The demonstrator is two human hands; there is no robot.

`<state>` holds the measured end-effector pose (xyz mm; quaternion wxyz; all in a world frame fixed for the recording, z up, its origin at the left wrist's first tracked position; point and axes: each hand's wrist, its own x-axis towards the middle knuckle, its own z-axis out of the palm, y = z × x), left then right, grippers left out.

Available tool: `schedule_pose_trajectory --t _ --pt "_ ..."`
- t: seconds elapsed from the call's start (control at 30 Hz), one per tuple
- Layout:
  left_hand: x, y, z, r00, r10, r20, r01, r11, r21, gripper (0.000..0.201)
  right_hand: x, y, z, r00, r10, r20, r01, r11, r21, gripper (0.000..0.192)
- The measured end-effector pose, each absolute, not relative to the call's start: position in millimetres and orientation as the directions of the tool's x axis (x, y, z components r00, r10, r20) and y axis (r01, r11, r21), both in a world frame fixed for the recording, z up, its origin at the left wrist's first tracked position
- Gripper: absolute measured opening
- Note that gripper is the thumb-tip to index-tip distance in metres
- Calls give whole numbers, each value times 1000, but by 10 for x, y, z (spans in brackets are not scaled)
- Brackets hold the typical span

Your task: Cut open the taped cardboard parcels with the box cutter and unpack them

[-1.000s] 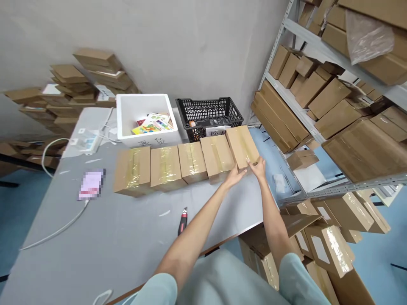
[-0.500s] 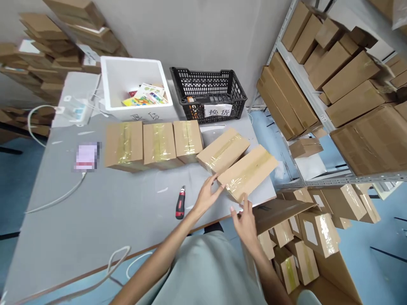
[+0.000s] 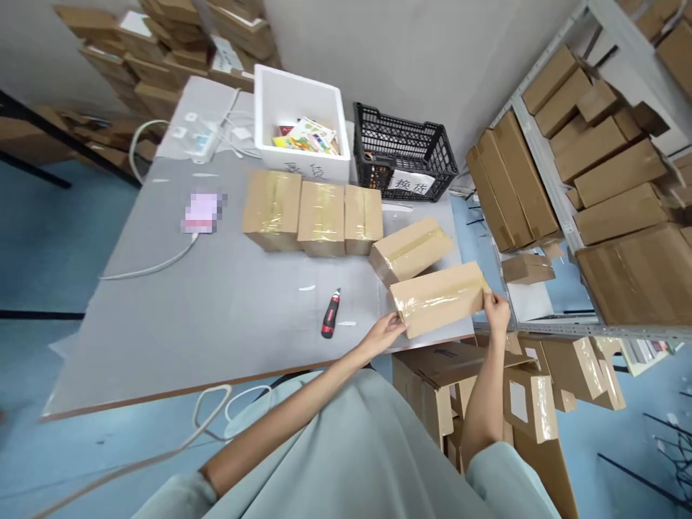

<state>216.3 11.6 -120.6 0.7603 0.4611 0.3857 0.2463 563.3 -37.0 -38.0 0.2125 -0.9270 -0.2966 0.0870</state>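
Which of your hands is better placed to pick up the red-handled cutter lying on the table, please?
Left, probably: the left hand grips the box end nearest the cutter; the right hand holds the far end.

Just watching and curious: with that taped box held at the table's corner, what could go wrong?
The taped box sits near the table edge; held only at its ends by the left hand and right hand, it might slip toward the open carton below. The utility knife lies near the left forearm and might get knocked.
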Motion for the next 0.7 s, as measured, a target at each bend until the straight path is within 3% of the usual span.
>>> schedule_pose_trajectory --t 0.13,0.23,0.33,0.43,0.57,0.7 --pt "1501 189 -1011 496 789 -362 -29 432 901 73 4787 -917 -36 810 573 127 582 -756 -300 79" --pt "870 234 -828 352 878 -325 27 337 941 71 4121 -1097 244 770 591 240 638 -715 -285 84" --pt "167 308 -621 174 956 -234 183 202 962 64 3464 -993 362 746 626 229 663 -661 -351 88" --pt "-548 388 -495 43 987 -153 395 124 910 57 2834 -768 213 691 705 162 686 -568 -455 91" --pt "-1278 484 -502 -110 989 -97 552 142 821 58 2116 -534 -180 597 798 85 667 -435 -606 82" --pt "-1613 624 -595 -183 982 -53 635 159 756 62 1705 -388 -441 553 833 11 620 -403 -673 66"
